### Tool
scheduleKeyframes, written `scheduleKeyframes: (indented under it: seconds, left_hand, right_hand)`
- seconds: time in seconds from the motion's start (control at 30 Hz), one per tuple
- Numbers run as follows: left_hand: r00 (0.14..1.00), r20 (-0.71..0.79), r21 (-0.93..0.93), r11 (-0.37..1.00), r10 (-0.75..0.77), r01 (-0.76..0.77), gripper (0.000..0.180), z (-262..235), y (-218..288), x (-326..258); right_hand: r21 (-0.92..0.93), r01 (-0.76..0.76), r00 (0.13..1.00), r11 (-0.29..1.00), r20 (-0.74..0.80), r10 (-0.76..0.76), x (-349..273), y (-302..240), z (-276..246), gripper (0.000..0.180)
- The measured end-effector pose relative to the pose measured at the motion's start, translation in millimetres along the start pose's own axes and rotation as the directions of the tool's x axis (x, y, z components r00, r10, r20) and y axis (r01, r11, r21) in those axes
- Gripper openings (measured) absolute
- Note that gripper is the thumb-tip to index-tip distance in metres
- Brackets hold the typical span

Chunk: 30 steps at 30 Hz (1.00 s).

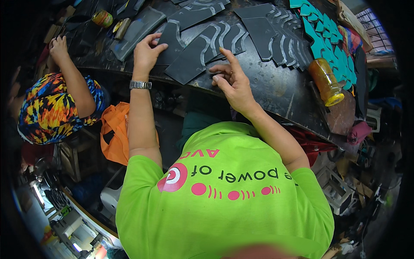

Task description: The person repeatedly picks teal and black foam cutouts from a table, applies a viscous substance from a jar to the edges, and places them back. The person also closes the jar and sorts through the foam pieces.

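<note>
On the dark work table, flat black cut pieces (184, 67) lie overlapped in a fan, with curved edges coated in a greyish band. My left hand (146, 54) is at the left side of a black piece (170, 43), thumb and forefinger apart with nothing seen between them. My right hand (233, 84) hovers by the table's front edge, right of the fan. Its forefinger points out toward the coated edges, while the thumb and other fingers are bent and apart; a brownish smear marks the forefinger's tip. Another fan of black pieces (261, 32) lies farther right.
A glass jar of amber liquid (325, 82) with a yellow lid leans at the right. Behind it are heaped teal cut pieces (321, 28). Far left stand a small jar (102, 19) and clear sheets (140, 30). A co-worker's hand (58, 47) rests at the table's left. Orange cloth (115, 129) hangs below.
</note>
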State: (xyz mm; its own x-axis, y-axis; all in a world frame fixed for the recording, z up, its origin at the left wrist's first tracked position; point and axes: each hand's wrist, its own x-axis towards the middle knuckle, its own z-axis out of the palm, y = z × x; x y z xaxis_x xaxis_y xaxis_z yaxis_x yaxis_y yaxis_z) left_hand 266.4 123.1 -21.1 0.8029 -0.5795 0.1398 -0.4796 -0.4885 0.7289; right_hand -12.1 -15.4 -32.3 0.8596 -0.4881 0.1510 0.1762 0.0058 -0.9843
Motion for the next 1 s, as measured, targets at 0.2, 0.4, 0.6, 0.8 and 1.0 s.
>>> scheduleKeyframes:
  seconds: [0.2,0.4,0.6,0.8,1.0]
  left_hand:
    - [0.978,-0.184,-0.433,0.901,-0.103,0.013,0.023,-23.8,6.9,-2.3]
    - [0.976,-0.082,-0.614,0.761,0.204,-0.211,0.017,-11.0,83.7,-54.6]
    - [0.948,0.004,-0.142,0.938,0.319,-0.315,0.036,28.3,92.7,-61.1]
    - [0.959,0.026,0.261,0.924,0.281,-0.278,0.050,36.0,55.9,-48.7]
    - [0.978,0.082,-0.009,0.981,0.193,-0.193,0.045,39.9,49.7,-39.9]
  right_hand:
    - [0.108,0.002,0.999,0.994,-0.039,0.002,2.3,-5.2,-1.0,0.082]
    - [0.089,0.111,0.984,0.990,-0.146,-0.097,10.8,-27.2,-1.3,0.095]
    - [0.234,0.024,0.978,0.972,-0.209,0.027,2.2,-36.0,-27.7,0.098]
    - [0.043,0.050,0.931,0.998,-0.363,-0.031,-19.3,-24.4,-68.7,0.094]
    - [0.028,0.081,0.920,0.996,-0.387,-0.064,-25.0,-9.3,-76.1,0.090]
